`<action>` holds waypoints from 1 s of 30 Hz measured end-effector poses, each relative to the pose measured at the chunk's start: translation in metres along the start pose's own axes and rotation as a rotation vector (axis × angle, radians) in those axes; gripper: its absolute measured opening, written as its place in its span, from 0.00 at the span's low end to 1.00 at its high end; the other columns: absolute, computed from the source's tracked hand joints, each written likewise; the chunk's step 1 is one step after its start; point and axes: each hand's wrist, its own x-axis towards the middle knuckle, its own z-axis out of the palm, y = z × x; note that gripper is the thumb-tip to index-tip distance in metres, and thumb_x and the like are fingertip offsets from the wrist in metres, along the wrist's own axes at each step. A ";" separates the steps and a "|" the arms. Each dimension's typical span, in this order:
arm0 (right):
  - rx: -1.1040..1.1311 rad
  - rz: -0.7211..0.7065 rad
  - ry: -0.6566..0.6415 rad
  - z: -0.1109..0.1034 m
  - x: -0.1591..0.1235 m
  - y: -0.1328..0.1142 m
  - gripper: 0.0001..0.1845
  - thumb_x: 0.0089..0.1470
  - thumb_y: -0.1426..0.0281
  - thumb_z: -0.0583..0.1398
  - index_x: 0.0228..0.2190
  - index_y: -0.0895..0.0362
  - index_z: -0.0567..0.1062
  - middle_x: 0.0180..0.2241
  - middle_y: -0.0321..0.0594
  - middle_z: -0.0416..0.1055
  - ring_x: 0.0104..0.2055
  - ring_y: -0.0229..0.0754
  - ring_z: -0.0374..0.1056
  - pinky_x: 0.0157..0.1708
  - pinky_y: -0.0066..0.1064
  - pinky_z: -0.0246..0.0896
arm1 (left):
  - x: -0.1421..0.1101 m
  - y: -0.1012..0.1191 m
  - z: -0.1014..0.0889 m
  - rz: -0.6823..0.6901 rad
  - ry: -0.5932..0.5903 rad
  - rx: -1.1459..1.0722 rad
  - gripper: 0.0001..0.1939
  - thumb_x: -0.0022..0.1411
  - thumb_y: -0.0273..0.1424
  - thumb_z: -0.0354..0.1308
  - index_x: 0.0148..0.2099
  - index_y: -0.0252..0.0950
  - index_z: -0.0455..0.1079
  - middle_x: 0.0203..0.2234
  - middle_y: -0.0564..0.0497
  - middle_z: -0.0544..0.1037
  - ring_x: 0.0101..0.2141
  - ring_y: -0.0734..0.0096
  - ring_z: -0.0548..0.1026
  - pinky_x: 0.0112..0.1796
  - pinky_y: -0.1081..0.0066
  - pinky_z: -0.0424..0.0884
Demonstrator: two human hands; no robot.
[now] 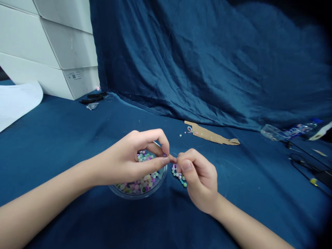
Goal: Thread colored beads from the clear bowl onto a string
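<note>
My left hand [135,155] reaches over a clear round bowl [137,197] of mixed pastel beads [147,180]. Its thumb and forefinger are pinched together on a small purple bead [164,155]. Close by on the right, my right hand [198,178] is closed, thumb pressed against the curled forefinger. From it hangs a strand of beads [178,175] in white, purple, green and teal. The fingertips of both hands nearly meet, and a thin clear thread shows faintly near them. Part of the bowl is hidden under my left hand.
Behind my hands lies a torn strip of brown cardboard [212,134] with a small bead cluster [190,129] at its left end. White boxes [64,52] stand at back left. A plastic bottle [298,131] and black cables [303,166] lie at right.
</note>
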 end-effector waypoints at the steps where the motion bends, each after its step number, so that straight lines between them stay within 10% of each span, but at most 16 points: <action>1: -0.007 0.005 0.002 0.000 0.000 0.000 0.12 0.75 0.70 0.59 0.35 0.51 0.75 0.24 0.29 0.64 0.22 0.34 0.57 0.25 0.30 0.56 | 0.000 0.000 0.000 0.003 -0.001 0.015 0.05 0.70 0.29 0.66 0.45 0.37 0.73 0.39 0.49 0.89 0.40 0.65 0.88 0.39 0.74 0.81; 30: -0.173 -0.056 -0.022 -0.001 0.007 -0.010 0.15 0.73 0.67 0.60 0.31 0.53 0.76 0.21 0.30 0.66 0.19 0.33 0.56 0.20 0.28 0.54 | 0.003 -0.003 0.002 -0.007 0.019 0.122 0.09 0.73 0.34 0.66 0.43 0.39 0.69 0.32 0.59 0.88 0.34 0.75 0.86 0.39 0.76 0.75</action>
